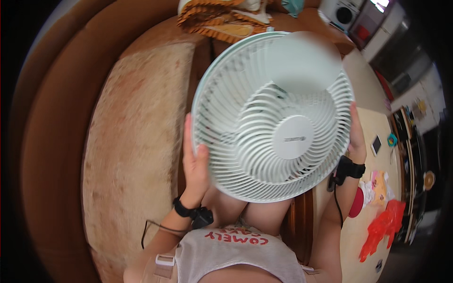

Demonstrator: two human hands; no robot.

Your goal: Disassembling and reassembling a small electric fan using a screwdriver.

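Observation:
A round, pale mint-white fan grille [292, 137] is lifted over my lap, with curved slats and a smooth disc at its centre. My left hand [195, 165] grips its left rim, thumb on the near face and fingers along the edge. At the opposite rim my right hand [357, 134] has hold of it, its fingers partly hidden behind the edge. A blurred pale patch covers the grille's upper right part, so the slats there cannot be made out. Black straps with small devices and cables sit on both wrists.
A brown sofa [56, 141] with a worn beige seat cover [137, 141] curves along the left. Folded orange-trimmed cloth [222, 21] lies at the far end. To the right, a pale table [349, 240] bears a phone [376, 145], a tape roll [392, 139] and a red plastic bag [383, 228].

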